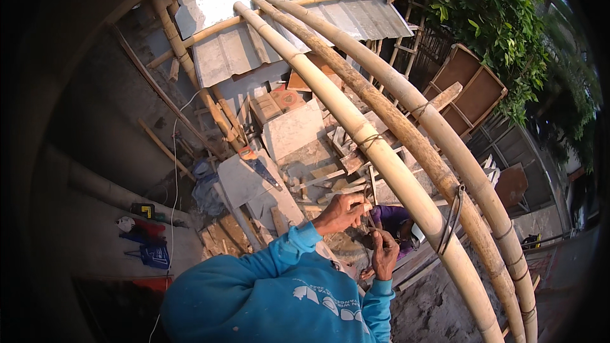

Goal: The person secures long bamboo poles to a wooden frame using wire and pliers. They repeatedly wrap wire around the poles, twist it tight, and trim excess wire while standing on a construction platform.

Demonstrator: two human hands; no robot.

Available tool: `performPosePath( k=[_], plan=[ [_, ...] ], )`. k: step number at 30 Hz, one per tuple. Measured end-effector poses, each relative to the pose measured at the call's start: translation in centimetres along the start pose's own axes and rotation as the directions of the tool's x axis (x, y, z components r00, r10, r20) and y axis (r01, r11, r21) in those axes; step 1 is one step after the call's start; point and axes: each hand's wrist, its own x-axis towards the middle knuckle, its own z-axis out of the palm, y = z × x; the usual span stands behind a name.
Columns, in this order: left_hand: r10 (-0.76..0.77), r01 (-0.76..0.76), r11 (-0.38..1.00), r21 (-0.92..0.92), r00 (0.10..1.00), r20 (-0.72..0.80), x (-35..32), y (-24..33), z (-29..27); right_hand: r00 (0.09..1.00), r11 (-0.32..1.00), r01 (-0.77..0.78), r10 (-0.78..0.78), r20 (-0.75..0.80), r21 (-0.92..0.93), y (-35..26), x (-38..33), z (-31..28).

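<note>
My left hand (pixel 343 214), at the end of a teal sleeve, is closed with its fingertips pinched together. Just right of it and lower, my right hand (pixel 384 255) is also closed, thumb and fingers together. A thin, dark wire-like strand (pixel 368 201) shows at the left fingertips and seems to run down toward the right hand; its ends are hard to make out. Right of both hands, three long bamboo poles slant past: a near pole (pixel 387 168), a rougher middle pole (pixel 406 130) and a far pole (pixel 470 159). Dark wire (pixel 452 222) hangs looped at the near and middle poles.
Below, a person in purple (pixel 393 217) is partly hidden behind my hands. A handsaw (pixel 259 166) lies on boards at left. Scrap wood (pixel 330 178) litters the ground. Metal roofing sheets (pixel 235 57) lie ahead under the pole ends. A white cord (pixel 174 184) hangs at left.
</note>
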Motion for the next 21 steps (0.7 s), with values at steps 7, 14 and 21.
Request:
performPosePath(
  k=[7,14,21],
  plan=[
    [-0.048,0.001,0.97,0.244,0.982,0.184,-0.7,-0.6,-3.5,0.999,0.999,0.037,-0.037,-0.01,0.027,0.4,-0.2,1.9],
    [0.145,-0.144,0.988,-0.055,0.989,0.026,-3.8,-1.0,-1.5,0.945,0.989,-0.068,0.021,0.326,0.132,2.0,-0.2,3.0],
    [0.032,-0.067,0.949,-0.308,0.993,-0.117,-4.1,-1.1,-1.3,0.93,0.993,0.01,-0.054,0.362,0.12,1.8,0.9,2.8]
  ],
)
